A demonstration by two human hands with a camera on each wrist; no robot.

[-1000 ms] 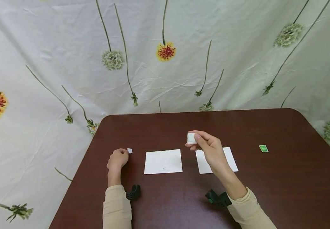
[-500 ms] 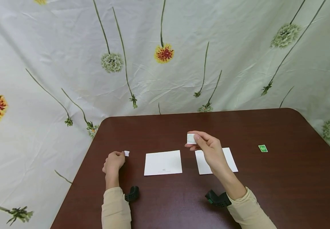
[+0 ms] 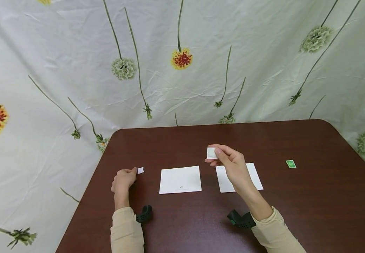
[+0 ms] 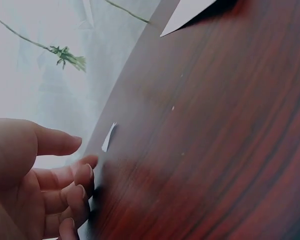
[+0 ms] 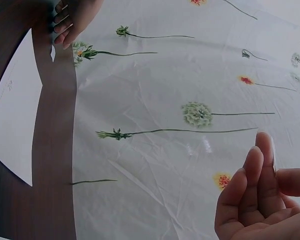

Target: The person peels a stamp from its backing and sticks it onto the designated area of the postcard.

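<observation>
My right hand (image 3: 235, 168) is raised over the table, pinching a small white paper square (image 3: 211, 153) between thumb and fingers. In the right wrist view the square (image 5: 274, 156) appears nearly edge-on at the fingertips of that hand (image 5: 257, 195). On the left, a small white scrap of paper (image 3: 140, 170) lies on the table close to the fingertips of my left hand (image 3: 123, 181). The left wrist view has that scrap (image 4: 109, 138) just beyond the left hand (image 4: 45, 185), whose thumb and loosely bent fingers stand apart with nothing between them.
Two white cards or envelopes lie side by side: the left one (image 3: 180, 180) in full sight, the right one (image 3: 254, 175) partly behind my right arm. A small green stamp-like square (image 3: 291, 164) lies farther right on the brown table (image 3: 321, 196). A flowered cloth (image 3: 264, 63) hangs behind.
My left hand drew slightly left and toward me with the scrap, then parted from it; the scrap now lies beside its fingertips. My right hand has kept its pinch in place.
</observation>
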